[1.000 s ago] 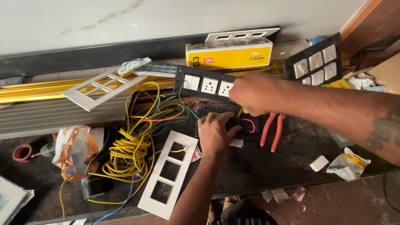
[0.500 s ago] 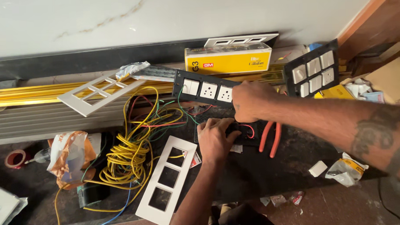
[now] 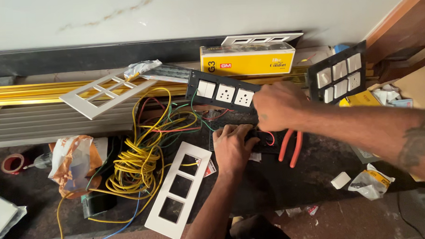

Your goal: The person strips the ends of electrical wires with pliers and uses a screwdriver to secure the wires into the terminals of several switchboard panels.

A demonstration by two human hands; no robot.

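- Black switch plate (image 3: 223, 92) with white switches and sockets, propped tilted at the back of the dark desk (image 3: 281, 188), its right end under the right hand (image 3: 279, 105).
- Right hand closed in a loose fist over that end; whether the fingers actually clamp the plate cannot be told.
- Left hand (image 3: 232, 149) just in front of the switch plate, pressed flat with fingers spread on a small black module (image 3: 265, 141) carrying a red wire.
- Orange-handled pliers (image 3: 290, 147) lying just right of the left hand, below the right wrist.
- Tangle of yellow, red and green wires (image 3: 145, 150) left of the switch plate, running up behind it.
- White three-window cover frame (image 3: 179, 189) lying flat in front and to the left of the switch plate, touching the wire coil.
- White six-window frame (image 3: 105, 92) further left, leaning on long gold strips (image 3: 28, 90).
- Yellow box (image 3: 247, 59) behind the switch plate, against the wall.
- Second black plate with white switches (image 3: 338, 77) standing to the right.
- Crumpled orange and white bag (image 3: 72, 162) and a red tape roll (image 3: 12, 163) far to the left.
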